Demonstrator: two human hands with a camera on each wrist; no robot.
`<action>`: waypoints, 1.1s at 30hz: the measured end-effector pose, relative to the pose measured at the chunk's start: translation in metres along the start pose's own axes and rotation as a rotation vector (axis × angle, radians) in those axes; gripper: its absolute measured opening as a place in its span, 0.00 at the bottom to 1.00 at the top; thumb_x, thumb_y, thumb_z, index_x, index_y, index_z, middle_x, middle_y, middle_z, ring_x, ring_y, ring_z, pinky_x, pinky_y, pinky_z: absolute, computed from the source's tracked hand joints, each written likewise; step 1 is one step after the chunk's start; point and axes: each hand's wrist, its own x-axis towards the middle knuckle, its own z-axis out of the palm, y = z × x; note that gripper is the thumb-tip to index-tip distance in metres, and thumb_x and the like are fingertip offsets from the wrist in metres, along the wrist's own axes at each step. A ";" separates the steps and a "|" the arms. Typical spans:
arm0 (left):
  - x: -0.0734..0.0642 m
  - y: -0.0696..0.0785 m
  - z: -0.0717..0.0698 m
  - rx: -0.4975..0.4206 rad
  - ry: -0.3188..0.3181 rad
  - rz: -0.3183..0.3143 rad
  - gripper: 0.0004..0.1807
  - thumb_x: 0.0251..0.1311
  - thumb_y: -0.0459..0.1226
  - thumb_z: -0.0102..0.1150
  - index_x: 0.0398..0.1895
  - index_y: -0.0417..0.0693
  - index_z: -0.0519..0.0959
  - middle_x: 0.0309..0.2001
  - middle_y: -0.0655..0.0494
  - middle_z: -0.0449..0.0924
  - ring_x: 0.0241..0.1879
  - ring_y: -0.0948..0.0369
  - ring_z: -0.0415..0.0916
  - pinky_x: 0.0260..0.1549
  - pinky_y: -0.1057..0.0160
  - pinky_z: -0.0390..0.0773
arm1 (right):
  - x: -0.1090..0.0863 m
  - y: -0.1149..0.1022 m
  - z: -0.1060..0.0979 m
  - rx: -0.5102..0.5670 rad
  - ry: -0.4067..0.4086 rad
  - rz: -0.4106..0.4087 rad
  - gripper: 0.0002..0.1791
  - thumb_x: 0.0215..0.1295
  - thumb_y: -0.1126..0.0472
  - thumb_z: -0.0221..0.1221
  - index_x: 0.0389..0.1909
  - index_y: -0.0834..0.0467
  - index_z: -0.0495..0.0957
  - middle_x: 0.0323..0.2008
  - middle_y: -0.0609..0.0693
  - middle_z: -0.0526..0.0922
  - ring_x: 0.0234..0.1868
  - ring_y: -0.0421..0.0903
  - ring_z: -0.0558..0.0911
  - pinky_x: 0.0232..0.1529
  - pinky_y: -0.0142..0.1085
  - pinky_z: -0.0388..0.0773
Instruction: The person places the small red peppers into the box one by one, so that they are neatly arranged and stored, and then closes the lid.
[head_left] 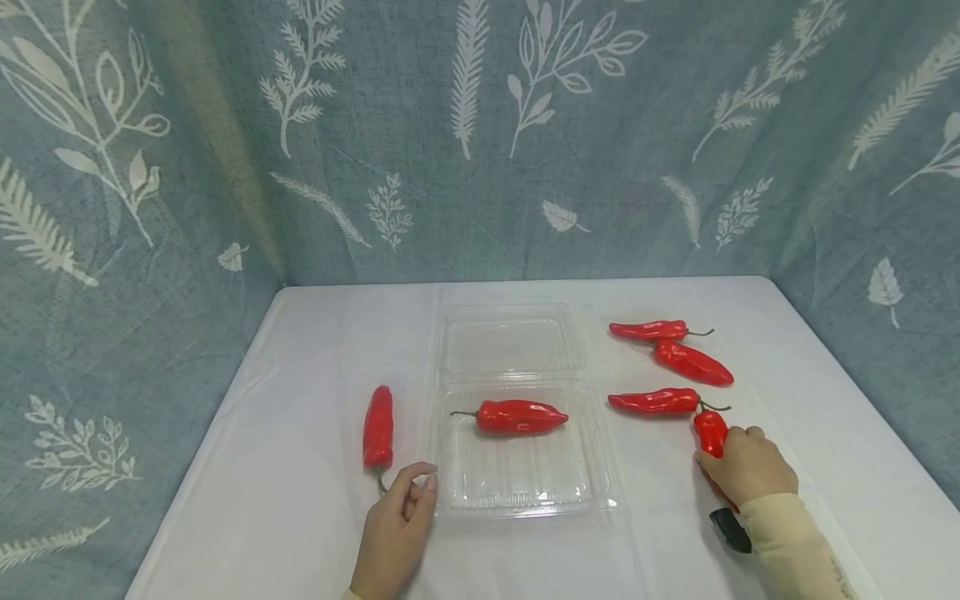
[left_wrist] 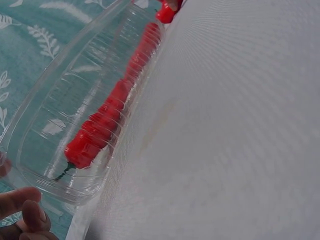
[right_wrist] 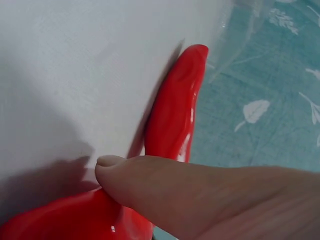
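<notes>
My right hand (head_left: 750, 465) grips a red pepper (head_left: 710, 432) at the right of the table, covering much of it. In the right wrist view the thumb (right_wrist: 150, 182) lies across that pepper (right_wrist: 75, 220). Another red pepper (head_left: 656, 402) lies just beyond it. My left hand (head_left: 401, 529) rests at the near left corner of a clear plastic container (head_left: 525, 507), fingers loosely bent, fingertips at its rim. The container's lid (head_left: 506, 346) is folded back, and one red pepper (head_left: 519, 417) lies inside, its stem to the left.
A red pepper (head_left: 378, 429) lies left of the container, stem towards me. At the back right, a red pepper (head_left: 648, 331) and another pepper (head_left: 693, 363) lie close together. White cloth (head_left: 315, 375) covers the table; a patterned blue-green curtain (head_left: 420, 200) hangs behind it.
</notes>
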 end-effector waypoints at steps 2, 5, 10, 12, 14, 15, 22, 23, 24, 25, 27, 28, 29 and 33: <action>0.000 0.000 0.000 -0.004 -0.003 -0.001 0.12 0.68 0.46 0.52 0.49 0.54 0.77 0.20 0.60 0.66 0.20 0.66 0.63 0.20 0.69 0.64 | 0.000 0.004 -0.002 0.007 -0.011 0.004 0.33 0.56 0.50 0.65 0.44 0.79 0.71 0.30 0.66 0.72 0.30 0.57 0.74 0.29 0.48 0.79; 0.000 0.000 0.000 -0.012 -0.010 0.005 0.12 0.68 0.45 0.52 0.49 0.53 0.77 0.20 0.60 0.67 0.20 0.67 0.63 0.20 0.70 0.64 | -0.003 0.011 -0.006 0.016 -0.035 0.014 0.35 0.55 0.48 0.65 0.44 0.79 0.70 0.30 0.65 0.72 0.30 0.56 0.73 0.28 0.46 0.78; -0.001 -0.001 0.000 -0.008 -0.013 0.025 0.13 0.68 0.45 0.52 0.50 0.53 0.77 0.20 0.61 0.66 0.19 0.68 0.62 0.19 0.70 0.63 | -0.010 0.023 -0.010 0.017 -0.089 0.013 0.37 0.54 0.46 0.65 0.43 0.78 0.71 0.29 0.64 0.72 0.29 0.54 0.73 0.27 0.44 0.77; -0.001 -0.001 0.000 -0.004 -0.009 0.028 0.13 0.68 0.46 0.52 0.50 0.53 0.77 0.20 0.61 0.65 0.19 0.68 0.62 0.19 0.70 0.62 | -0.013 0.028 -0.011 0.017 -0.103 0.012 0.36 0.54 0.45 0.64 0.42 0.78 0.71 0.28 0.63 0.72 0.28 0.53 0.73 0.26 0.42 0.75; -0.001 0.000 -0.001 -0.003 -0.004 0.031 0.12 0.68 0.45 0.52 0.49 0.53 0.77 0.20 0.61 0.65 0.19 0.68 0.61 0.19 0.70 0.62 | -0.018 0.033 -0.012 0.018 -0.121 0.023 0.37 0.53 0.45 0.64 0.42 0.78 0.71 0.27 0.62 0.72 0.28 0.53 0.72 0.26 0.42 0.74; -0.001 0.000 -0.001 0.001 -0.006 0.030 0.12 0.68 0.45 0.52 0.50 0.53 0.77 0.20 0.61 0.65 0.19 0.68 0.61 0.19 0.70 0.62 | -0.020 0.037 -0.013 0.020 -0.127 0.027 0.36 0.53 0.45 0.64 0.41 0.78 0.71 0.27 0.61 0.72 0.28 0.52 0.72 0.26 0.42 0.74; 0.000 0.001 -0.005 0.008 0.007 0.037 0.12 0.68 0.45 0.52 0.49 0.52 0.77 0.20 0.61 0.65 0.19 0.68 0.61 0.20 0.70 0.62 | -0.038 0.055 -0.027 -0.029 -0.112 0.077 0.35 0.55 0.48 0.65 0.40 0.80 0.70 0.27 0.64 0.72 0.29 0.54 0.72 0.29 0.44 0.75; 0.000 0.001 -0.005 0.006 0.009 0.039 0.12 0.68 0.44 0.52 0.49 0.52 0.77 0.20 0.61 0.65 0.19 0.68 0.61 0.20 0.70 0.62 | -0.039 0.057 -0.030 -0.038 -0.093 0.091 0.36 0.55 0.49 0.65 0.41 0.81 0.69 0.28 0.66 0.72 0.29 0.55 0.72 0.29 0.45 0.76; 0.000 0.001 -0.005 0.006 0.010 0.040 0.12 0.68 0.44 0.52 0.49 0.52 0.77 0.20 0.61 0.65 0.19 0.68 0.61 0.20 0.70 0.62 | -0.041 0.058 -0.034 -0.045 -0.072 0.112 0.37 0.55 0.49 0.66 0.42 0.82 0.67 0.29 0.68 0.71 0.29 0.56 0.72 0.29 0.45 0.77; 0.001 0.001 -0.006 0.006 0.011 0.042 0.12 0.68 0.45 0.52 0.49 0.52 0.77 0.20 0.61 0.65 0.19 0.68 0.61 0.20 0.70 0.62 | -0.042 0.058 -0.036 -0.050 -0.050 0.139 0.39 0.54 0.49 0.67 0.44 0.82 0.66 0.30 0.70 0.70 0.30 0.58 0.72 0.29 0.45 0.79; 0.001 0.001 -0.006 0.008 0.013 0.041 0.12 0.68 0.45 0.52 0.49 0.53 0.77 0.20 0.61 0.65 0.19 0.67 0.62 0.20 0.70 0.63 | -0.043 0.058 -0.042 -0.045 0.015 0.162 0.41 0.53 0.50 0.68 0.47 0.83 0.63 0.34 0.73 0.69 0.30 0.60 0.72 0.28 0.46 0.80; 0.001 0.001 -0.006 0.006 0.016 0.042 0.12 0.68 0.45 0.52 0.48 0.52 0.77 0.20 0.61 0.65 0.19 0.67 0.62 0.20 0.70 0.63 | -0.043 0.058 -0.045 -0.039 0.049 0.167 0.41 0.53 0.51 0.68 0.48 0.83 0.62 0.35 0.75 0.68 0.31 0.62 0.72 0.28 0.47 0.80; 0.001 0.001 -0.006 0.007 0.014 0.039 0.12 0.68 0.46 0.52 0.49 0.53 0.77 0.20 0.61 0.65 0.19 0.67 0.62 0.20 0.70 0.63 | -0.043 0.057 -0.047 -0.031 0.084 0.162 0.42 0.53 0.52 0.69 0.49 0.83 0.62 0.37 0.76 0.67 0.32 0.63 0.72 0.28 0.49 0.80; 0.001 0.001 -0.005 0.022 0.006 0.026 0.13 0.67 0.47 0.53 0.49 0.53 0.78 0.20 0.61 0.65 0.19 0.67 0.62 0.20 0.70 0.63 | -0.044 0.051 -0.054 0.018 0.199 0.103 0.42 0.50 0.56 0.71 0.52 0.82 0.61 0.40 0.78 0.65 0.34 0.68 0.70 0.33 0.56 0.79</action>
